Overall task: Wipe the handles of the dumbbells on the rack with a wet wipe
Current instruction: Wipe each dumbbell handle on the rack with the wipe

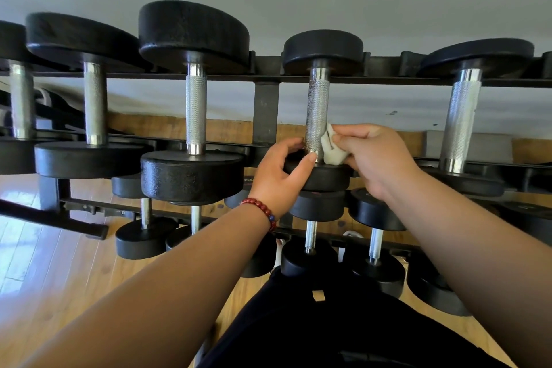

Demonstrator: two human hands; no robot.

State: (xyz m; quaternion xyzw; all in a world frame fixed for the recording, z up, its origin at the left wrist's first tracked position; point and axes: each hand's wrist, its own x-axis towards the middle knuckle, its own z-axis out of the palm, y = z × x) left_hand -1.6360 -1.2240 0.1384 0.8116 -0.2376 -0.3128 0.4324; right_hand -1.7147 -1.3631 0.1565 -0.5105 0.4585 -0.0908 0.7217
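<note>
Both hands are on one dumbbell [322,51] in the rack's [265,107] top row. The left hand [282,172] curls over its near weight [325,178], thumb tip at the base of the handle [317,104], apparently to stop it rolling. The right hand [376,155] pinches a crumpled white wipe [332,152] and presses it against the handle's lower right side, just above that weight. The rack cradles each dumbbell by its ends, leaving the handles bare to reach; smaller dumbbells [310,234] sit on the row beneath.
</note>
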